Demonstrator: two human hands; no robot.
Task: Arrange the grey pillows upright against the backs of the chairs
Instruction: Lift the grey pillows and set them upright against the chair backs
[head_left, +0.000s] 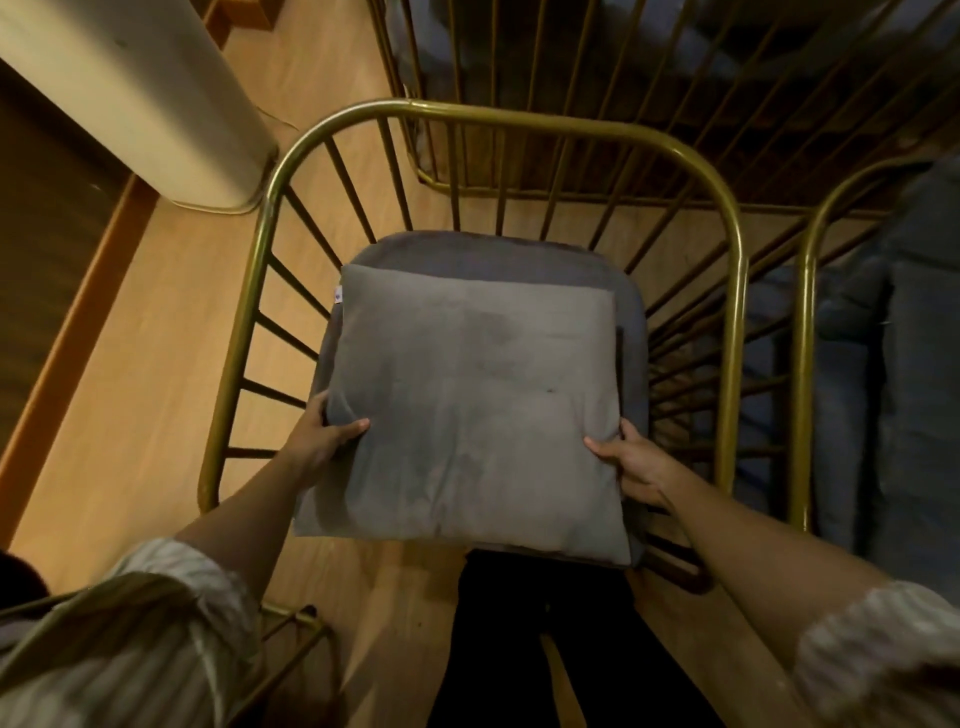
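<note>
A square grey pillow (472, 410) lies flat over the darker grey seat cushion (483, 252) of a chair with a curved gold metal frame (519, 117). My left hand (324, 434) grips the pillow's near left edge, thumb on top. My right hand (636, 462) grips its near right edge. The chair's barred back curves round the far side, beyond the pillow. A small white tag shows at the pillow's far left corner.
A second gold-framed chair (805, 332) with grey cushions (914, 338) stands to the right. Another barred gold frame (467, 182) stands behind. A cream-coloured unit (140, 104) stands on the wooden floor (156, 332) at the upper left. My dark trouser legs are below the pillow.
</note>
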